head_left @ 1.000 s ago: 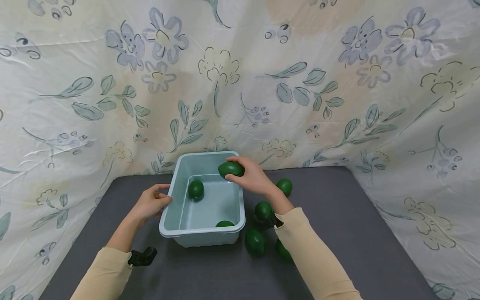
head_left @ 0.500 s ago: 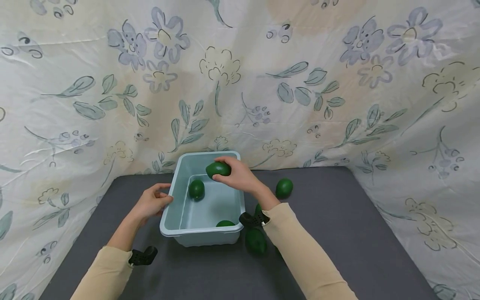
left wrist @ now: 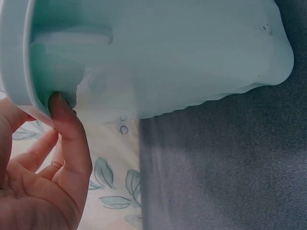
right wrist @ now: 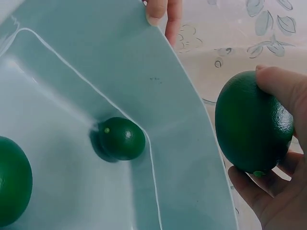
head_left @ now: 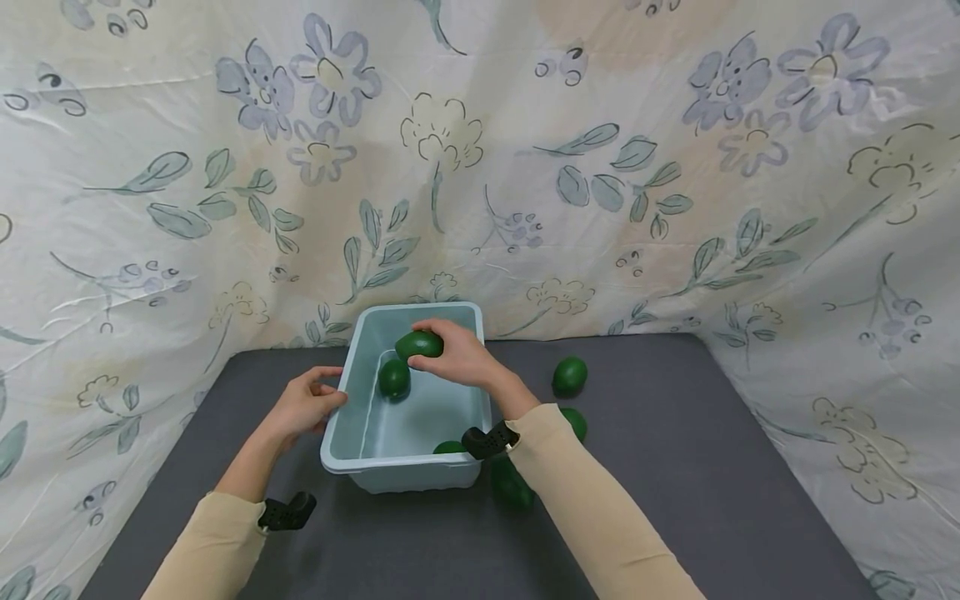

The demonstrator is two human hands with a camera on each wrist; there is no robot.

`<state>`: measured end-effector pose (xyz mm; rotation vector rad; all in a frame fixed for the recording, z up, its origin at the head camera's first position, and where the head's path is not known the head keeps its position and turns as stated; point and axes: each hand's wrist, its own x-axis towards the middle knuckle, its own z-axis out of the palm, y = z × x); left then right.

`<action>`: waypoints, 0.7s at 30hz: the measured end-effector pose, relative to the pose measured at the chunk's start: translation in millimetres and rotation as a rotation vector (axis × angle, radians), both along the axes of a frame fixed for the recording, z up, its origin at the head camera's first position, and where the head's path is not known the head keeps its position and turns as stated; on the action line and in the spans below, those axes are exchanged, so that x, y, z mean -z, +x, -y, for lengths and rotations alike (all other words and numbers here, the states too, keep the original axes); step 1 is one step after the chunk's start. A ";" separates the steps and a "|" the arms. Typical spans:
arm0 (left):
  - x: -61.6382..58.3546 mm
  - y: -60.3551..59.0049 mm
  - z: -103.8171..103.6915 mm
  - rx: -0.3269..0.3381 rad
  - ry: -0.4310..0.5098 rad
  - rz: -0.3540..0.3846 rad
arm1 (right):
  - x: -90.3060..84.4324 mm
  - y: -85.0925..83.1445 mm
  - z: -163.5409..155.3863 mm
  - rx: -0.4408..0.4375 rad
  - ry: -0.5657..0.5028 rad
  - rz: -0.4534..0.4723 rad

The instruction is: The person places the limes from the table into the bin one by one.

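My right hand (head_left: 459,357) grips a dark green avocado (head_left: 415,344) above the inside of a pale blue plastic tub (head_left: 397,463). In the right wrist view the thumb lies on one end of this avocado (right wrist: 249,122) and fingertips support the other. On the tub floor, one avocado (head_left: 393,380) lies near the left wall; another (head_left: 448,447) is half hidden by the front rim. My left hand (head_left: 302,405) pinches the left rim of the tub, and in the left wrist view a digit (left wrist: 69,129) bends against the outer wall under the lip.
Right of the tub, avocados lie on the dark grey table (head_left: 660,467): one at the back (head_left: 570,377), one behind the right sleeve (head_left: 574,423), and one near the tub's front corner (head_left: 512,487). A flowered cloth (head_left: 480,167) hangs behind the table.
My right hand has carried its avocado leftward from the tub's right rim to above the avocado on the left. The left hand stays on the rim.
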<state>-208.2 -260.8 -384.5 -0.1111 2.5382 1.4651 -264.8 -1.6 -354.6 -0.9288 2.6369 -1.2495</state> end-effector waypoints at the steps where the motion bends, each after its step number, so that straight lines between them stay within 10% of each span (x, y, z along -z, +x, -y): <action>1: 0.5 -0.2 0.0 -0.002 -0.001 0.002 | 0.4 -0.1 1.7 -0.001 0.007 0.000; 21: 2.1 -1.8 1.3 -0.009 -0.008 -0.001 | -2.0 -0.5 10.9 -0.046 0.059 -0.021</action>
